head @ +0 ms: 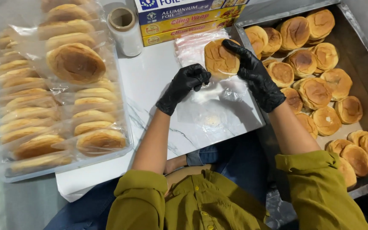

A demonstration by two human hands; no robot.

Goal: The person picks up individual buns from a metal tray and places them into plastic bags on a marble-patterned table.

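Both my hands wear black gloves. My right hand [255, 72] grips a round golden bun [219, 58] held above the white marble board [150, 81]. My left hand [187, 81] pinches the edge of a clear plastic bag [211, 96] lying on the board just below the bun. A second clear bag [191, 49] lies behind the bun. To the right, a metal tray [363, 68] holds several loose unwrapped buns [316, 91].
A clear tray [64, 164] on the left is stacked with several bagged buns [76, 63]. A roll of cling film [125, 30] stands at the back, beside stacked boxes of foil and wrap [184, 19]. My olive sleeves and lap fill the bottom.
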